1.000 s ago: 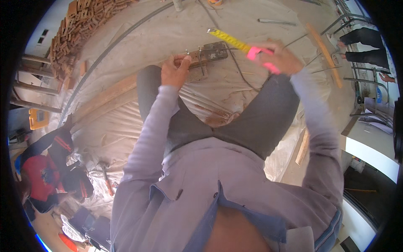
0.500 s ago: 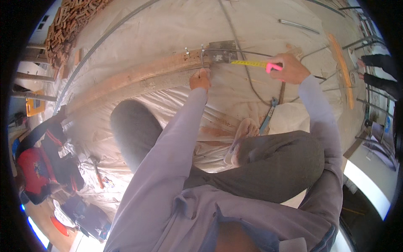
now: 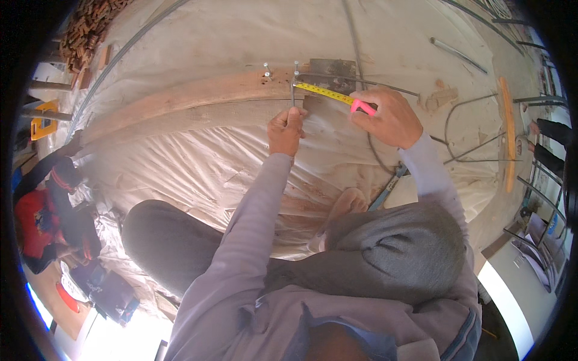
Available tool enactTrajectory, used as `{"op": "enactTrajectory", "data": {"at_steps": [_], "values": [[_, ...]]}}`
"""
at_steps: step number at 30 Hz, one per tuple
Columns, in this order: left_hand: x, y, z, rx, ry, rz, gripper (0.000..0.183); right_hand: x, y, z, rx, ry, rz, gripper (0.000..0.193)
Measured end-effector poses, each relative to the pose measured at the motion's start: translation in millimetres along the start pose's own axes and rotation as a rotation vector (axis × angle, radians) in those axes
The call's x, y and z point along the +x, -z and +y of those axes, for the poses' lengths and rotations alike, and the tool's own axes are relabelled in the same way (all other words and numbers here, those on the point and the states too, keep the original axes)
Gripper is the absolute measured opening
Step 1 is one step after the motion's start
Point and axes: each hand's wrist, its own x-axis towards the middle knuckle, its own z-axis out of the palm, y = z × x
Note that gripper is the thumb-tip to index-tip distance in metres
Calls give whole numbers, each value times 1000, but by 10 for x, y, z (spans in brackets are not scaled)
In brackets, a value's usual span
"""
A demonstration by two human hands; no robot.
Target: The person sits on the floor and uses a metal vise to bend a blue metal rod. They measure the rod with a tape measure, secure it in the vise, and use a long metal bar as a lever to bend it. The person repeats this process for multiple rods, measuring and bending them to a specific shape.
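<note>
My left hand (image 3: 286,129) pinches the end of a thin steel rod (image 3: 293,93) against a long wooden plank (image 3: 192,99) lying on white plastic sheeting. In my right hand (image 3: 388,117) is a pink tape measure (image 3: 362,107). Its yellow blade (image 3: 322,90) is pulled out leftward to the rod, near two upright nails (image 3: 266,71). A dark metal plate (image 3: 331,67) sits at the plank's right end. My knees, in grey trousers, fill the lower part of the view.
Bent steel rods (image 3: 469,129) and a wooden stick (image 3: 509,129) lie to the right. A blue-handled tool (image 3: 388,186) rests by my right knee. Stacked bricks (image 3: 90,27) stand far left. A person in red (image 3: 36,222) crouches at the left; another person's legs (image 3: 551,144) are at the right edge.
My view has moved closer over the plank. My right hand with the tape measure has come left toward my left hand, and the blade now reaches the rod.
</note>
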Motion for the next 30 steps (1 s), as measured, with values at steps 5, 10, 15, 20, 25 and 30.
{"op": "enactTrajectory", "data": {"at_steps": [5, 10, 15, 20, 25, 30], "values": [[-11, -10, 78, 27, 36, 5, 30, 86, 87, 82, 20, -77, -9, 40], [-24, -5, 93, 16, 51, 14, 30, 150, 117, 101, -56, -10, 0, 34], [-11, -25, 64, 6, 35, 5, 29, 110, 129, 117, -171, -30, -23, 32], [-29, -23, 74, 27, 30, 41, 30, 16, 156, 178, -140, 10, 12, 28], [-8, 9, 63, 52, 11, 23, 29, 65, 128, 134, -71, 63, -20, 28], [18, 26, 38, 47, -14, -22, 29, 202, 63, 47, -64, 1, -32, 32]]}}
